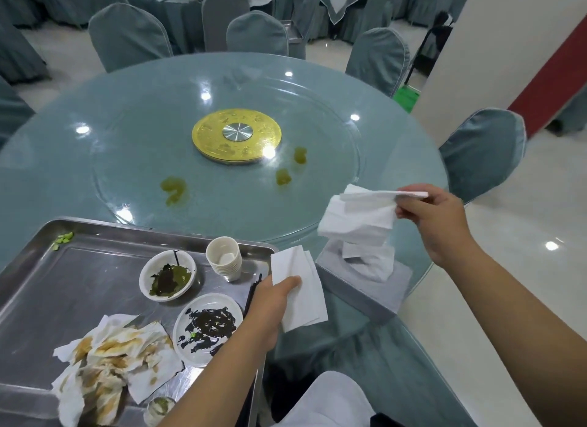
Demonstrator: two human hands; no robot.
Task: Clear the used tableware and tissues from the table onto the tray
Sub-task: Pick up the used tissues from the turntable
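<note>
Steel tray [79,283]: near left, lying over the table [397,160] edge.
On tray: smeared bowl [167,275], plate [208,328], cup stack [224,258], dark chopsticks [252,291] and stained tissues [117,360].
Left hand [270,302]: at the tray's right rim, fingers curled round a clean folded tissue [301,293].
Right hand [435,220]: raised at the right, pinching a white sheet [359,217] that hangs above the tissue box [349,287].
Tissue box: near right edge of the table, just beside the tray.
Spills [173,190]: yellow-green, on the glass farther in.
</note>
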